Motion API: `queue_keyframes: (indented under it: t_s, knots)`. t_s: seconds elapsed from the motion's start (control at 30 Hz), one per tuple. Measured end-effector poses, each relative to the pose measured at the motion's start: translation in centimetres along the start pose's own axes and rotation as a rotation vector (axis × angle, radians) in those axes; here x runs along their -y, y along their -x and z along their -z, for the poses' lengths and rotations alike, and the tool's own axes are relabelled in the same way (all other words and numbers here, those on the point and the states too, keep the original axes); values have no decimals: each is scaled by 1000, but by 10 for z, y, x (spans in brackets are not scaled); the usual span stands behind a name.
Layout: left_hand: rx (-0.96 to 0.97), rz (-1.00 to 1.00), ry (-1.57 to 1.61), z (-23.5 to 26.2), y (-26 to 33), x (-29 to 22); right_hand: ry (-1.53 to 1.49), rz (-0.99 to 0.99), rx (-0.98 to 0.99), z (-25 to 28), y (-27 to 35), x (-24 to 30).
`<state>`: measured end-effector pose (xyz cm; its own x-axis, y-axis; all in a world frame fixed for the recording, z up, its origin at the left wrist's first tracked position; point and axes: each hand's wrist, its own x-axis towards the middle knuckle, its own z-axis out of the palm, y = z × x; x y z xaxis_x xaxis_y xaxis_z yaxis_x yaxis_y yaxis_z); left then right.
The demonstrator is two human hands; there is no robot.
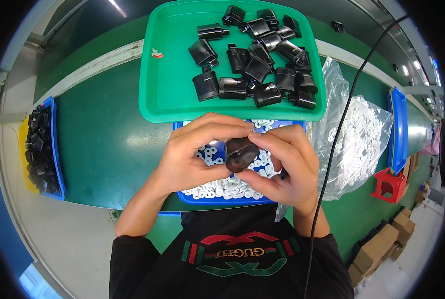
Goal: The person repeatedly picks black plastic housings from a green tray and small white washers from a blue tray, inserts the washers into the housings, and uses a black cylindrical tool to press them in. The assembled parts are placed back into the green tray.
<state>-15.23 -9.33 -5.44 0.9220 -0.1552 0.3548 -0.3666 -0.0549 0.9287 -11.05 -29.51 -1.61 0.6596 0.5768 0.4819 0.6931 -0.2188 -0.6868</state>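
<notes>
Between my two hands is a glossy black plastic housing [242,153], rounded at the end facing me. My left hand [195,149] pinches its left side with thumb and fingers. From the right, my right hand [289,162] grips it with thumb and forefinger. A small dark round tip [283,175] shows within the curled right fingers; what it belongs to is hidden. Directly below the hands lies a blue tray [202,198] with many small white plastic rings [222,189], partly covered by my hands. Beyond it, a green tray [170,94] bears several similar black housings [238,59].
A clear plastic bag [354,144] of white pieces lies at the right. A black cable [338,129] hangs across the view there. On the left stands a blue bin [58,164] full of black parts. A red stool [387,185] and cardboard boxes [374,246] are at the right.
</notes>
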Motion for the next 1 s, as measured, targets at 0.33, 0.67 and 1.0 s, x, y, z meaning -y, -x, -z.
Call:
queue_keyframes:
  t_s: [0.33, 0.67, 1.0]
  knots:
    - [-133, 134, 174, -3, 13, 1, -390, 87, 103, 13, -12, -2]
    - [23, 59, -189, -1, 7, -9, -1227, 105, -192, 1, -41, 36]
    - [-149, -90, -241, -8, 13, 0, -942, 74, -60, -27, -38, 30]
